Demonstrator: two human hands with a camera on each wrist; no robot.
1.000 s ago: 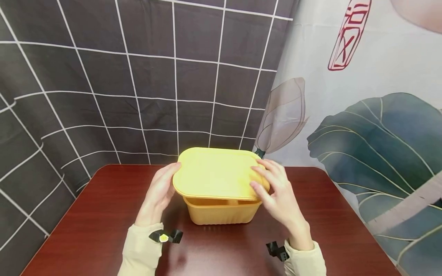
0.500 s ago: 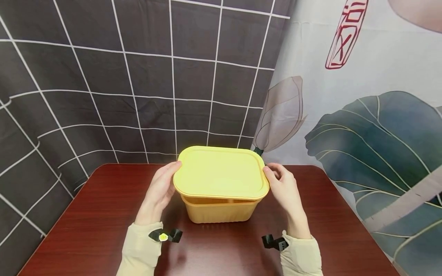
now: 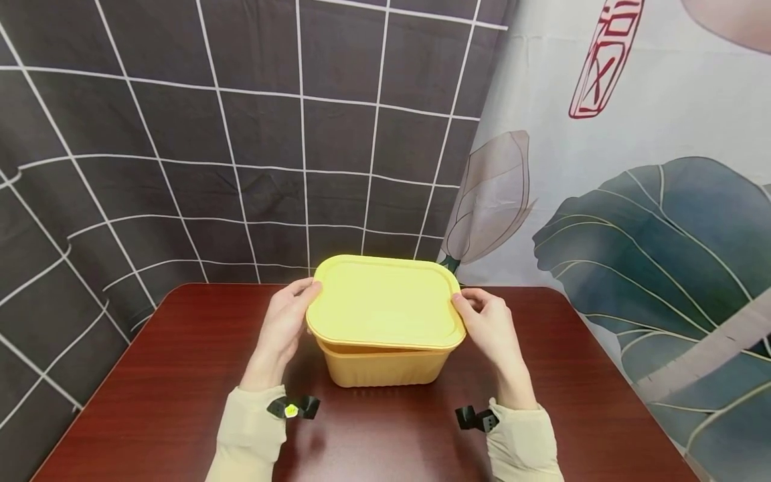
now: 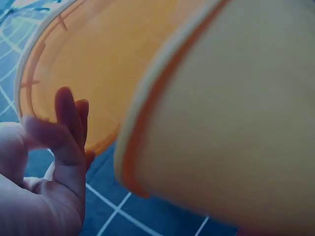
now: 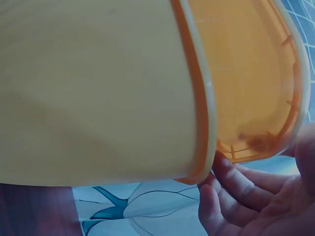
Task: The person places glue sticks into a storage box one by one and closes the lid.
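Observation:
A yellow plastic lid point(image 3: 385, 301) with rounded corners lies tilted above a yellow storage box point(image 3: 385, 369), with a dark gap showing between them along the near side. My left hand point(image 3: 283, 325) pinches the lid's left edge, thumb on top. At the opposite end my right hand point(image 3: 490, 328) grips the right edge, its thumb also on top. The left wrist view shows the lid's underside point(image 4: 98, 64) with fingers beneath it, apart from the box wall point(image 4: 231, 118). In the right wrist view, fingertips are right at the box rim point(image 5: 210, 98). The box's contents are hidden.
The box stands on a dark red-brown table point(image 3: 199, 375) with rounded far corners. Behind it hangs a dark cloth with a white grid point(image 3: 259, 134); a pale curtain with leaf prints point(image 3: 656, 227) hangs at the right. Both wrists carry black straps point(image 3: 476, 418).
My right hand has gone from fingers spread over the lid's top to pinching its right edge. My left hand has shifted slightly right, its thumb now further onto the lid.

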